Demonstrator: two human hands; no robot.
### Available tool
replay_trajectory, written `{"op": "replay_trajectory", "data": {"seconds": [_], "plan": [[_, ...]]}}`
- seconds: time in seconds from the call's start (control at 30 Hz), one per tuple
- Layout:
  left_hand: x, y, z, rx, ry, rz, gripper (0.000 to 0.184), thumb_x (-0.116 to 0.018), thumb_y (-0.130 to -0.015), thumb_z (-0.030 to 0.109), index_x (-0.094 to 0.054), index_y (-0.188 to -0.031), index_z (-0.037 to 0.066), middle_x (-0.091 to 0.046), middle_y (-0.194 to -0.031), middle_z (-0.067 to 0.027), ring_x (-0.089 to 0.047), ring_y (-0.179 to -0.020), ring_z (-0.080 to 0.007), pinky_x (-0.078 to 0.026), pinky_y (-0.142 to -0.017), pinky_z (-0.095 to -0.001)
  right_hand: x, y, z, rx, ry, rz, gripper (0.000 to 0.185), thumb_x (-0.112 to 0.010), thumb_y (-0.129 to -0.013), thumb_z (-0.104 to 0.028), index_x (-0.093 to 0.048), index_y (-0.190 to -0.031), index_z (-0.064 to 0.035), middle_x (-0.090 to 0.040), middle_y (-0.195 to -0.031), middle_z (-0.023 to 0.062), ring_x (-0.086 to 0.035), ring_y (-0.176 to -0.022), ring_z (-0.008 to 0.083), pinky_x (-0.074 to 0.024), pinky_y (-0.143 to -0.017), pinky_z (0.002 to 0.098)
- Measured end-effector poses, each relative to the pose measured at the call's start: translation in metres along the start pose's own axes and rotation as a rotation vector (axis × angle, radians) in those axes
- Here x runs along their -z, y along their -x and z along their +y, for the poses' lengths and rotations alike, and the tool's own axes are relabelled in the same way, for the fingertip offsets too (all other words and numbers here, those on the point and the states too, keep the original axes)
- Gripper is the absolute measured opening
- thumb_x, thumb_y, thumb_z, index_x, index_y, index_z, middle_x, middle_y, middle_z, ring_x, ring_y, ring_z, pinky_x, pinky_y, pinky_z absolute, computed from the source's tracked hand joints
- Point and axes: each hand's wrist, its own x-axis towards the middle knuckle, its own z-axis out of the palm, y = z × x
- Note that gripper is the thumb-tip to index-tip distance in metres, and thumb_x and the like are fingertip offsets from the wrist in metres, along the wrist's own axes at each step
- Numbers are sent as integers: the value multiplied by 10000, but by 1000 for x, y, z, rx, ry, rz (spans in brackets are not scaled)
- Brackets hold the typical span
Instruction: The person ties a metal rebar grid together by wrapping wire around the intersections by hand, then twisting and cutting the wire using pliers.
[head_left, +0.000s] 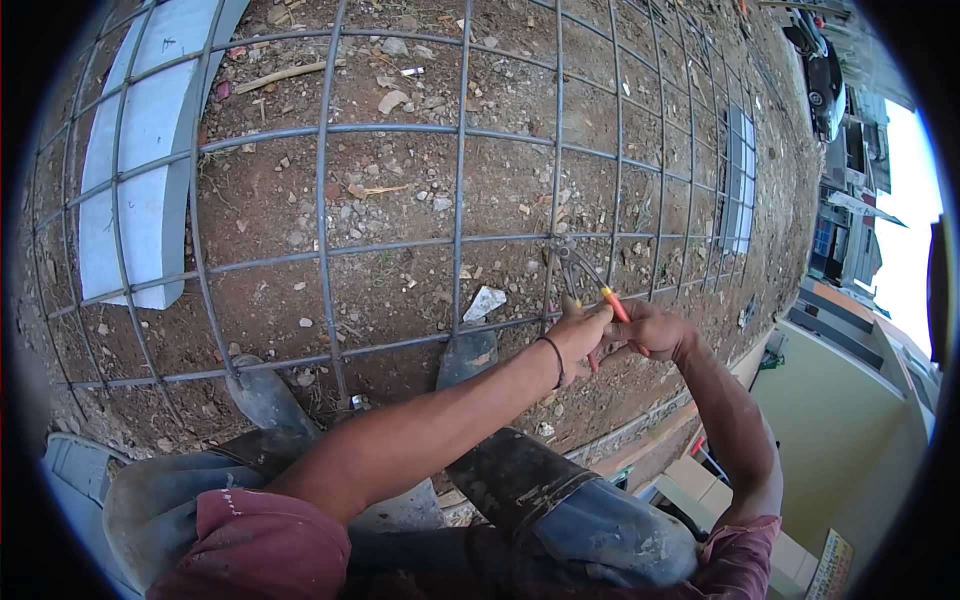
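A pair of pincers [585, 268] with red and yellow handles reaches up to a crossing of the steel bar mesh [390, 128]. Its jaws are at the crossing; whether they bite on wire there is too small to tell. My left hand [580, 335], with a dark band at the wrist, is closed around one handle. Right beside it, my right hand [652, 328] is closed on the other handle. The two hands are close together, and the fingers partly hide the handles. The handle ends stick out below the hands.
The mesh spans the stony soil [400, 210] in front of my boots [468, 355]. A long white block [140, 170] lies under its left end, another white block [740, 180] under the far right. A pale wall [840, 400] and a parked car [822, 85] stand to the right.
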Motion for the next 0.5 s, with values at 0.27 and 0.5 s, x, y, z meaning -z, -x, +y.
{"op": "replay_trajectory", "data": {"seconds": [0.27,0.5], "plan": [[-15,-11,0,-143,-206,241,588,-580,-995,485,-431,-1338,31,-608,-1250,-192,-568,-1215,-310,-443,-997,-514,-10,22,-29,100,642,295,202,-663,-970,-200,-704,-993,-4,-720,-819,79,-659,-694,195,-505,-625,361],[-17,-8,-2,-208,-312,258,754,-612,-974,448,-370,-1419,-110,-586,-1306,-272,-568,-1246,-286,-460,-994,-416,-27,37,-66,-116,747,504,307,-647,-960,-267,-714,-1078,8,-717,-785,179,-733,-725,267,-551,-715,424]]}}
